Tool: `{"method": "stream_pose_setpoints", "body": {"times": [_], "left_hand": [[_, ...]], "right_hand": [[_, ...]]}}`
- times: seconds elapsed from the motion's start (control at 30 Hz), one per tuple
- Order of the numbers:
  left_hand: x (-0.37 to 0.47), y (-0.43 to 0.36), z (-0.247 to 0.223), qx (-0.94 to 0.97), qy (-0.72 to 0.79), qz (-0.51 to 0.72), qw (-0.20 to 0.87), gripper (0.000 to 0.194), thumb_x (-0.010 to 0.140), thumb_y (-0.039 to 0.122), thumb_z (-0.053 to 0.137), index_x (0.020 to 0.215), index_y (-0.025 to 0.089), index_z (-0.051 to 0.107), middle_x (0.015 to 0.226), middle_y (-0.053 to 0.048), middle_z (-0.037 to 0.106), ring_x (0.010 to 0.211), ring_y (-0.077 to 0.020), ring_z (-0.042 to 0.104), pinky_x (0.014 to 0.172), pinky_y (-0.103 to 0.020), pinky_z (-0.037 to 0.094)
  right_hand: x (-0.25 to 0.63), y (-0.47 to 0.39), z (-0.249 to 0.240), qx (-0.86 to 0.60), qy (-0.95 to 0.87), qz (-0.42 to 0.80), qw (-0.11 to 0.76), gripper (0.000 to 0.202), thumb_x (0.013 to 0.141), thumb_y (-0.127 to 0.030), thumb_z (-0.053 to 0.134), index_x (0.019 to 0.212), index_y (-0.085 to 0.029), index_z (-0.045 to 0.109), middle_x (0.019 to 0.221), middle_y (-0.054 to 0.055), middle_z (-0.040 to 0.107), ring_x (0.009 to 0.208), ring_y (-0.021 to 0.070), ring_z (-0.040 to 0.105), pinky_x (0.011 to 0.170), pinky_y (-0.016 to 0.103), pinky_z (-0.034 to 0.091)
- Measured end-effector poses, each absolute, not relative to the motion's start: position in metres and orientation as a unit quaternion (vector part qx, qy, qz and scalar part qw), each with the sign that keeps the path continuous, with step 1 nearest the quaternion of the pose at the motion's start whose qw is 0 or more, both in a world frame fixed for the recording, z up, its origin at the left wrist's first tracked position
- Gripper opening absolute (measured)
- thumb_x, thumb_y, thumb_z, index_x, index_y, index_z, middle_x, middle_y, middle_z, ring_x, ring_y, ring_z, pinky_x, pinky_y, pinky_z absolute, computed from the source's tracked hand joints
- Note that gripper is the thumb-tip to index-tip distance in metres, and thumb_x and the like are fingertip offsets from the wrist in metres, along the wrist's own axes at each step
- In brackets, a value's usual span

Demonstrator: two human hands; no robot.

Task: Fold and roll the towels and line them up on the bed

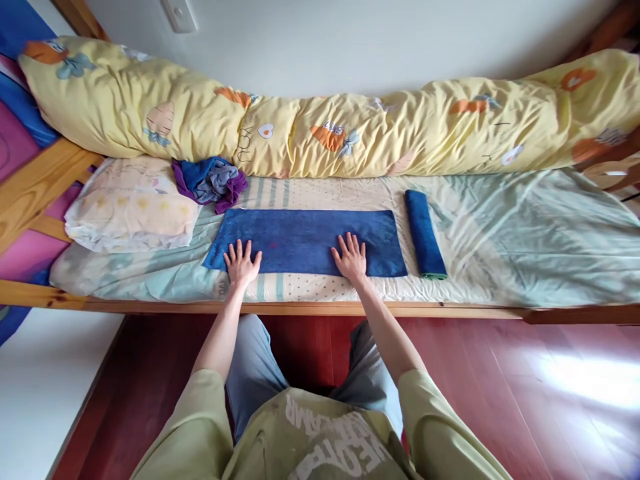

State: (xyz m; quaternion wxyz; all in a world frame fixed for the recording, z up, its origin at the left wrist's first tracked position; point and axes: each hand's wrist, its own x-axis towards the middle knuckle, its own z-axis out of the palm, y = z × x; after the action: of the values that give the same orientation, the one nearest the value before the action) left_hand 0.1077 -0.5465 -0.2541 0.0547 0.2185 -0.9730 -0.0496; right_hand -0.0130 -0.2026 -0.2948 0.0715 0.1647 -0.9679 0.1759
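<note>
A dark blue towel (300, 233) lies spread flat on the bed, its long side along the bed's front edge. My left hand (242, 263) rests palm down near the towel's left end, fingers spread. Toward the right part of the same towel, my right hand (351, 259) also lies flat with fingers apart. Neither hand grips anything. To the right of the spread towel is a rolled blue towel (425, 233) with a greenish edge at its near end. A crumpled heap of purple, blue and grey cloths (213, 180) sits behind the towel's left end.
A yellow carrot-print quilt (350, 137) is bunched along the wall. At the left lies a pale pillow (133, 207) beside the wooden bed frame (45, 187). The pale green sheet (540, 247) is wrinkled at the right. A wooden rail (310, 308) edges the bed above the reddish floor (480, 380).
</note>
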Motion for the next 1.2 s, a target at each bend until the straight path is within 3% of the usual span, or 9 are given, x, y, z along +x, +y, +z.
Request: {"method": "stream_pose_setpoints", "body": {"times": [0.33, 0.53, 0.7, 0.9, 1.03, 1.13, 1.2], "left_hand": [[0.148, -0.603, -0.240, 0.332, -0.941, -0.046, 0.036, 0.074, 0.104, 0.057, 0.032, 0.163, 0.011, 0.037, 0.170, -0.023, 0.020, 0.158, -0.0441, 0.014, 0.125, -0.065, 0.015], [0.176, -0.630, -0.241, 0.345, -0.937, -0.034, 0.048, 0.074, 0.105, 0.053, 0.028, 0.163, 0.007, 0.035, 0.169, -0.024, 0.023, 0.159, -0.0379, 0.017, 0.128, -0.059, 0.016], [0.186, -0.625, -0.245, 0.345, -0.934, -0.037, 0.082, 0.070, 0.106, 0.046, 0.027, 0.163, 0.006, 0.034, 0.169, -0.023, 0.022, 0.160, -0.0363, 0.015, 0.129, -0.059, 0.013], [0.193, -0.585, -0.232, 0.318, -0.934, -0.068, 0.149, 0.064, 0.105, 0.036, 0.034, 0.161, 0.005, 0.037, 0.172, -0.022, 0.013, 0.161, -0.0381, 0.004, 0.128, -0.063, 0.010], [0.184, -0.538, -0.229, 0.088, -0.986, -0.098, 0.105, 0.046, 0.104, 0.027, 0.039, 0.145, 0.019, 0.060, 0.161, -0.012, 0.043, 0.153, -0.0301, 0.034, 0.128, -0.049, 0.027], [0.162, -0.510, -0.233, -0.050, -0.990, -0.103, 0.077, 0.045, 0.102, 0.016, 0.040, 0.138, 0.021, 0.066, 0.147, -0.011, 0.058, 0.137, -0.0274, 0.052, 0.120, -0.043, 0.040], [0.147, -0.500, -0.236, -0.097, -0.990, -0.080, 0.065, 0.045, 0.098, 0.009, 0.043, 0.133, 0.019, 0.069, 0.137, -0.013, 0.063, 0.128, -0.0282, 0.057, 0.111, -0.042, 0.046]], "right_hand": [[-0.014, -0.102, -0.291, 0.078, -0.992, 0.082, 0.059, 0.063, 0.110, -0.048, 0.029, 0.163, -0.016, 0.038, 0.170, 0.015, 0.025, 0.158, 0.0311, 0.023, 0.126, 0.057, 0.020], [-0.005, -0.055, -0.290, 0.050, -0.992, 0.100, 0.058, 0.066, 0.108, -0.051, 0.027, 0.163, -0.015, 0.038, 0.169, 0.015, 0.030, 0.157, 0.0310, 0.026, 0.125, 0.052, 0.029], [0.003, -0.046, -0.296, 0.038, -0.990, 0.115, 0.071, 0.069, 0.108, -0.052, 0.022, 0.164, -0.014, 0.036, 0.169, 0.014, 0.028, 0.158, 0.0283, 0.024, 0.124, 0.043, 0.033], [0.007, -0.054, -0.289, 0.017, -0.990, 0.104, 0.095, 0.065, 0.108, -0.046, 0.024, 0.162, -0.013, 0.039, 0.168, 0.015, 0.030, 0.156, 0.0308, 0.027, 0.121, 0.048, 0.036], [0.025, -0.064, -0.273, 0.120, -0.982, 0.084, 0.123, 0.056, 0.107, -0.038, 0.033, 0.151, -0.013, 0.054, 0.165, 0.015, 0.036, 0.156, 0.0306, 0.027, 0.124, 0.051, 0.029], [0.042, -0.077, -0.267, 0.307, -0.946, 0.084, 0.054, 0.045, 0.106, -0.033, 0.040, 0.142, -0.019, 0.064, 0.155, 0.010, 0.052, 0.147, 0.0258, 0.042, 0.122, 0.044, 0.032], [0.047, -0.085, -0.270, 0.358, -0.929, 0.090, 0.036, 0.043, 0.107, -0.026, 0.039, 0.139, -0.020, 0.067, 0.147, 0.009, 0.061, 0.136, 0.0245, 0.053, 0.116, 0.041, 0.039]]}}
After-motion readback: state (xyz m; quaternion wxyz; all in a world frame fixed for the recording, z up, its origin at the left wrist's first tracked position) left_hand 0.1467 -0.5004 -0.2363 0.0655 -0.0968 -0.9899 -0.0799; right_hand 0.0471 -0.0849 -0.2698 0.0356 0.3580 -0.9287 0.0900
